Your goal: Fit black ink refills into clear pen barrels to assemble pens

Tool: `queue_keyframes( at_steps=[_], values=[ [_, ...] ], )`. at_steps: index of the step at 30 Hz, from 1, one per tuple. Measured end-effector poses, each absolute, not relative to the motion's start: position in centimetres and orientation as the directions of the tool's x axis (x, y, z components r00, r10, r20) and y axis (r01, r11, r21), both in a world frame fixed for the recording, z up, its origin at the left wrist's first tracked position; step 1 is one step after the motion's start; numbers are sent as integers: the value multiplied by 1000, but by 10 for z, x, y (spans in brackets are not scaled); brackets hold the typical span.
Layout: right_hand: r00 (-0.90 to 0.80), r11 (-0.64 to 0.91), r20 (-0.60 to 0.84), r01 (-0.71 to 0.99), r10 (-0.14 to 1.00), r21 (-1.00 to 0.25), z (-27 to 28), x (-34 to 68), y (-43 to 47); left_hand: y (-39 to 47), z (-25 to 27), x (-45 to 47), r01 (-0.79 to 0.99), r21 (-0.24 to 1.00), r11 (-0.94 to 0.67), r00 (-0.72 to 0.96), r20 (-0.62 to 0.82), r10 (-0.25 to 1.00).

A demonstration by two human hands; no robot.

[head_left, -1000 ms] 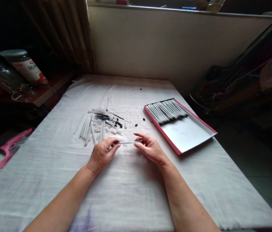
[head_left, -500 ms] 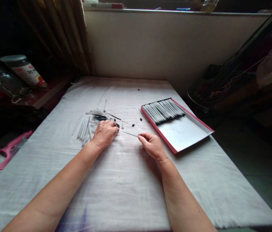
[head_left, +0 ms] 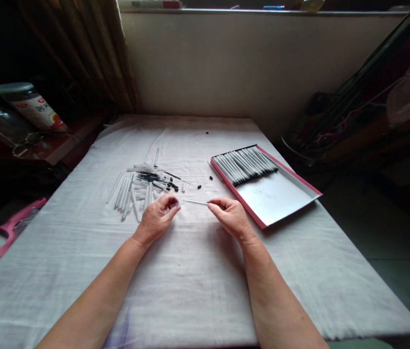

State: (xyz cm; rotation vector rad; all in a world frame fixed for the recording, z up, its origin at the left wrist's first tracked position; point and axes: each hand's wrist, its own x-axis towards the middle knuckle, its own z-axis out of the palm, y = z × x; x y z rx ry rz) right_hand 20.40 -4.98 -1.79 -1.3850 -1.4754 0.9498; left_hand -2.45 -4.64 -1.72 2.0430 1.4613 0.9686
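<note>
At frame centre, the curled left hand (head_left: 156,217) obscures whether it grips anything, while the right hand (head_left: 229,216) pinches one slim whitish rod (head_left: 195,202), gripped end hidden, below two stubby black cylinders (head_left: 199,186).

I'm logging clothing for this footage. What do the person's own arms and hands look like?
Both the left hand and right hand are gloveless, with no ring or watch visible. The left forearm and right forearm are bare; no sleeve shows.
</note>
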Motion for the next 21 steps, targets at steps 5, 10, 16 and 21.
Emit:
queue_keyframes(
  at_steps=[5,10,16,21],
  values=[
    [-42,88,79,329,996,-940,-17,203,-51,-50,-25,-28,542,787,-295,152,253,955],
    [-76,85,63,331,995,-940,-17,205,-50,-51,-27,-28,531,786,-317,165,271,948],
    [-86,79,52,351,995,-933,-15,205,-50,-51,-28,-29,538,781,-318,174,267,948],
    [-110,78,40,366,993,-928,-14,203,-52,-51,-27,-29,534,779,-329,190,269,944]
  ],
)
